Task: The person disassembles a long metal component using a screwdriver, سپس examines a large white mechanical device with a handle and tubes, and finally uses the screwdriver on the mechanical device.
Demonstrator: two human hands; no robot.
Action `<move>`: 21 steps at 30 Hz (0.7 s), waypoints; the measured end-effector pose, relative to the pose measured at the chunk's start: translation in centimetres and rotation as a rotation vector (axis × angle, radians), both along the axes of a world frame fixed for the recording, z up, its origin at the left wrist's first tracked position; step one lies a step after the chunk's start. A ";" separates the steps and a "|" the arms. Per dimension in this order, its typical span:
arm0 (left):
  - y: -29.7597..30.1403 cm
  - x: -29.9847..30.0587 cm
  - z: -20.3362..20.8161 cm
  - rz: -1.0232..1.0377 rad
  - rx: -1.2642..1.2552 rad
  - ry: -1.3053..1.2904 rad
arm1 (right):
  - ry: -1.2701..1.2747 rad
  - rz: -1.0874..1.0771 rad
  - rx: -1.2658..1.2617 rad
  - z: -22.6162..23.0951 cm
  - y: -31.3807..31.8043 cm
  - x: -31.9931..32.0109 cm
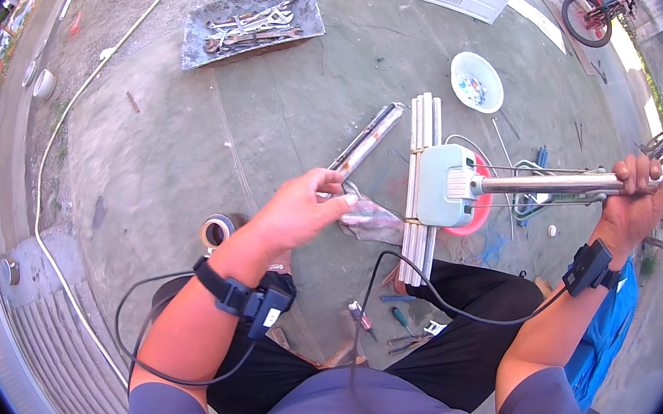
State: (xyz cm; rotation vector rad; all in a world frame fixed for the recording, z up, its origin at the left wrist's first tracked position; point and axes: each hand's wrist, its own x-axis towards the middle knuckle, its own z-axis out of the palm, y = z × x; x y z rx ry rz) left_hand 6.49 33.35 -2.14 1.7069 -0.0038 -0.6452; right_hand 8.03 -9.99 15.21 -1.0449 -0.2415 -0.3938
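Note:
My right hand [637,201] is wrapped around a shiny metal pole [544,183], out to the right. At the pole's inner end sits a pale green plastic housing [442,193]. Long white bars [425,228], banded together, lie across that end. My left hand [303,208] is open, fingers stretched toward the middle, with nothing seen in it. Close to its fingertips are a crumpled greyish cloth-like piece [371,223] and a long black and silver strip [369,140]. Whether the fingers touch either piece, I cannot tell. Thin metal rods run alongside the pole.
A grey tray of wrenches [193,54] stands at the back. A white basin [459,67] is at the back right, and a red basin [471,229] is partly behind the housing. A tape roll [217,231] and a screwdriver [400,317] lie near my legs. Cables hang from both wrists.

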 end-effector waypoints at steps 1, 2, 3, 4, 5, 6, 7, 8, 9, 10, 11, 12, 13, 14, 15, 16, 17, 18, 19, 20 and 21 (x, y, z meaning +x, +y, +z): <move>-1.0 -0.6 -1.3 0.014 -0.032 0.026 | -0.021 0.046 0.021 -0.1 -0.2 -0.2; -1.8 -0.9 -2.4 0.021 -0.041 0.044 | -0.025 0.090 0.054 -0.1 -0.5 -0.4; -2.4 -0.9 -3.5 0.026 -0.046 0.059 | -0.033 0.134 0.090 -0.3 -0.9 -0.6; -3.0 -0.8 -4.5 0.027 -0.055 0.071 | -0.042 0.159 0.131 -0.4 -1.5 -0.9; -3.4 -0.7 -5.4 0.056 -0.109 0.106 | -0.051 0.156 0.177 -0.7 -2.0 -1.1; -3.8 -0.8 -6.3 0.086 -0.163 0.140 | -0.050 0.168 0.219 -1.0 -2.4 -1.2; -4.2 -0.8 -6.1 0.108 -0.221 0.177 | -0.046 0.172 0.257 -1.1 -2.8 -1.3; -4.4 -0.8 -5.8 0.109 -0.316 0.243 | -0.040 0.163 0.289 -1.4 -3.2 -1.3; -4.5 -0.6 -5.5 0.070 -0.436 0.283 | -0.036 0.154 0.322 -1.7 -3.6 -1.2; -4.6 -0.6 -4.2 0.028 -0.556 0.328 | -0.027 0.142 0.354 -2.0 -4.0 -1.2; -4.7 -0.5 -3.5 -0.015 -0.676 0.372 | -0.022 0.148 0.386 -2.3 -4.4 -1.2; -4.4 -0.3 -3.3 -0.044 -0.727 0.428 | -0.016 0.155 0.418 -2.7 -4.8 -1.2; -4.3 -0.2 -3.0 -0.047 -0.728 0.428 | -0.011 0.160 0.446 -2.9 -5.2 -1.1; -4.2 0.0 -2.6 -0.050 -0.730 0.428 | -0.014 0.171 0.456 -3.2 -5.7 -1.1; -4.1 0.1 -2.3 -0.054 -0.732 0.428 | -0.017 0.181 0.465 -3.5 -6.1 -1.0; -3.8 0.1 -2.1 -0.050 -0.735 0.427 | -0.018 0.194 0.482 -3.7 -6.1 -1.0; -3.6 0.2 -2.0 -0.048 -0.739 0.427 | -0.018 0.187 0.493 -3.8 -6.1 -0.9; -3.4 0.2 -1.9 -0.045 -0.744 0.426 | -0.018 0.180 0.504 -3.9 -6.0 -0.9; -3.2 0.2 -1.8 -0.047 -0.752 0.421 | -0.018 0.174 0.514 -3.9 -5.9 -0.8; -3.1 0.2 -1.8 -0.049 -0.762 0.415 | -0.019 0.181 0.518 -3.9 -5.9 -0.7; -2.9 0.2 -1.8 -0.050 -0.771 0.409 | -0.020 0.188 0.522 -3.9 -5.8 -0.6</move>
